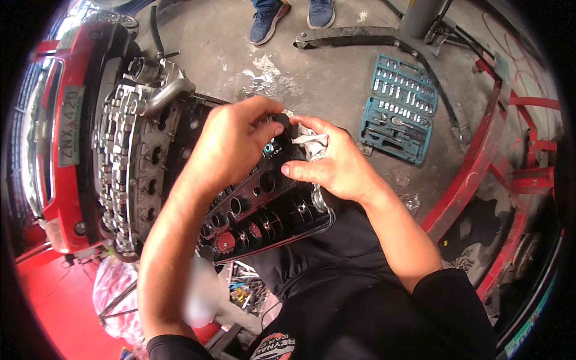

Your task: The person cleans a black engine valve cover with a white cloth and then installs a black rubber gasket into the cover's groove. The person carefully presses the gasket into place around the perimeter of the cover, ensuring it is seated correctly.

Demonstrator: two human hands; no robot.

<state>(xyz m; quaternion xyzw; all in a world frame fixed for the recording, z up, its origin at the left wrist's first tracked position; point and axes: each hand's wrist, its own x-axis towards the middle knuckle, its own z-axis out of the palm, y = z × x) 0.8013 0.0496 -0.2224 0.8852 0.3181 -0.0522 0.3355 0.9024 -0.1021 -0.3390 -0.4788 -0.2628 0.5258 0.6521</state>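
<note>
A black engine valve cover [264, 207] with round holes lies tilted across my lap, underside up. My left hand [231, 144] grips its far end, fingers curled over the edge near a small teal ring [268, 147]. My right hand [333, 162] holds a crumpled white rag [312, 141] pressed against the same end of the cover, thumb laid along its surface. Both hands touch the cover.
An exposed engine [129, 162] with camshafts and timing chain sits at left in a red car [54, 150]. An open teal socket set case [399, 108] lies on the concrete floor. Another person's blue shoes [270, 21] stand at top. Red frame bars [480, 168] run at right.
</note>
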